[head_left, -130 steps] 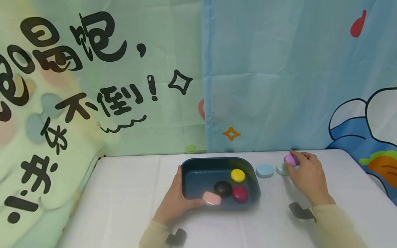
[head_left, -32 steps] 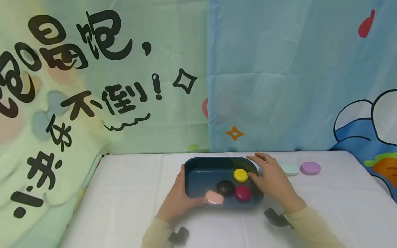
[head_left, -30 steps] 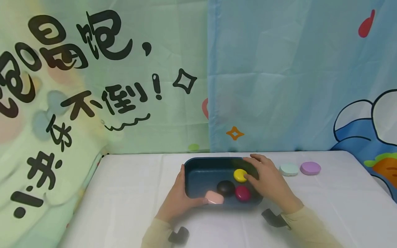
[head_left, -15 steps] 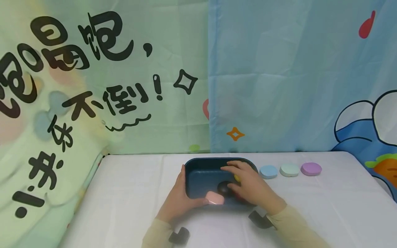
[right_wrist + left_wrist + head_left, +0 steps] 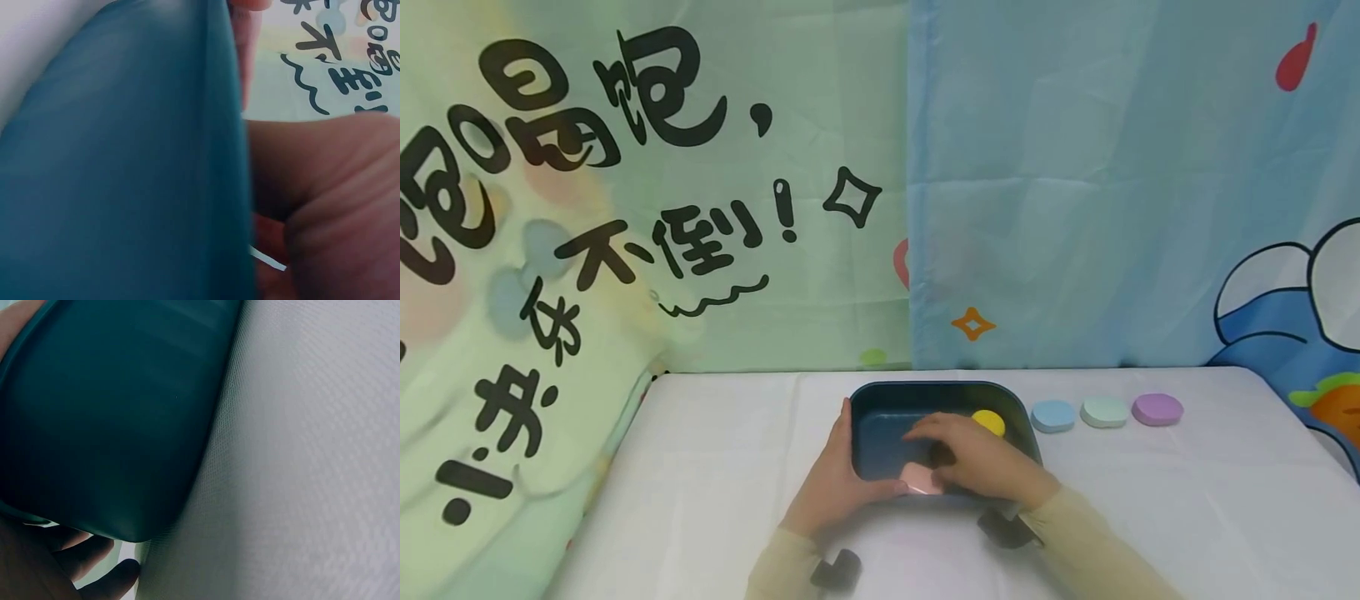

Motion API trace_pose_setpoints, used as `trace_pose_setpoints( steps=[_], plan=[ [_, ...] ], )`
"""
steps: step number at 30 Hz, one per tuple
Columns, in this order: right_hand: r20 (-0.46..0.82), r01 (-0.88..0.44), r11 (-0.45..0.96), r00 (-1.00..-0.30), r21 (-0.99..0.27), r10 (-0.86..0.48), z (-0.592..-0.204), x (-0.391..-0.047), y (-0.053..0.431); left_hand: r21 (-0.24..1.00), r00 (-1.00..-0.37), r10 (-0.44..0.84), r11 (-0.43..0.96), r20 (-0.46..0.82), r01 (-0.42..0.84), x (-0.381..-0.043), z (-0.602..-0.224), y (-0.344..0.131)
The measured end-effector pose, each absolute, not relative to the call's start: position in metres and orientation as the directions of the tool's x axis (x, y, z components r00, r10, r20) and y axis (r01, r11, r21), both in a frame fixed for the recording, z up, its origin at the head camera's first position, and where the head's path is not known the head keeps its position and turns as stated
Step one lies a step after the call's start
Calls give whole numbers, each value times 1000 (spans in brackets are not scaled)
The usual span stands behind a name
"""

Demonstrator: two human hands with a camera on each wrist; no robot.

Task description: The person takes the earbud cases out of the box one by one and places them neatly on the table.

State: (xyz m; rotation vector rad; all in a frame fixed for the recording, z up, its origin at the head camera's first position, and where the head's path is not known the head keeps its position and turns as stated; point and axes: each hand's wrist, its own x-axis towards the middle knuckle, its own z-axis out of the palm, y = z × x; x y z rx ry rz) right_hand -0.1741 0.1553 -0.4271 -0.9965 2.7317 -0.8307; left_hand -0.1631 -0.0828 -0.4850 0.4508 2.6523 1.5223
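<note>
A dark blue rectangular box (image 5: 880, 429) stands on the white-covered table. My left hand (image 5: 835, 479) grips its left end, thumb along the front rim and fingers at the side wall. Over the front wall reaches my right hand (image 5: 981, 458), fingers spread and bent above a dark oval piece (image 5: 942, 454), which it partly covers. The right thumb tip is right at a pink rounded-rectangular piece (image 5: 917, 477). A yellow round piece (image 5: 988, 422) lies behind that hand; the crimson piece is hidden beneath it. Box wall (image 5: 125, 156) fills much of the right wrist view.
Right of the box, a light blue oval piece (image 5: 1053, 416), a mint one (image 5: 1104, 412) and a purple one (image 5: 1157, 409) lie in a row on the table (image 5: 1150, 500). Printed cloth (image 5: 1060, 167) hangs behind the table's back edge.
The purple piece, earlier pinched by my right hand above the mint one, now lies at the row's right end. That hand has come left into the box. My left hand keeps its grip.
</note>
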Motion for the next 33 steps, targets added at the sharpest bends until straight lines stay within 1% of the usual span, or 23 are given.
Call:
trace_pose_setpoints(
  steps=[3, 5, 7, 10, 13, 15, 20, 29, 33],
  plan=[
    [44, -562, 628, -763, -538, -645, -428, -176, 155, 850, -956, 274, 476, 100, 226, -163, -485, -82],
    [35, -582, 615, -740, -532, -671, -429, -179, 155, 851, -956, 274, 473, 102, 226, -164, -485, -82],
    [24, -609, 593, -708, -526, -706, -430, -181, 157, 854, -957, 273, 468, 102, 225, -164, -486, -82],
    [17, -657, 534, -639, -532, -769, -432, -185, 158, 860, -956, 274, 458, 104, 224, -164, -486, -82],
    [3, -677, 501, -597, -539, -802, -433, -186, 158, 862, -956, 275, 455, 101, 222, -164, -484, -81],
    [-8, -681, 508, -594, -528, -804, -433, -187, 158, 860, -956, 276, 459, 100, 222, -164, -484, -82],
    [-33, -673, 547, -616, -497, -787, -433, -186, 157, 851, -960, 269, 482, 81, 207, -163, -483, -82],
    [-48, -660, 554, -621, -507, -783, -436, -186, 153, 855, -964, 261, 489, 47, 174, -159, -480, -82],
    [-47, -651, 573, -640, -499, -767, -438, -185, 152, 856, -961, 271, 482, 59, 188, -160, -481, -82]
  ],
)
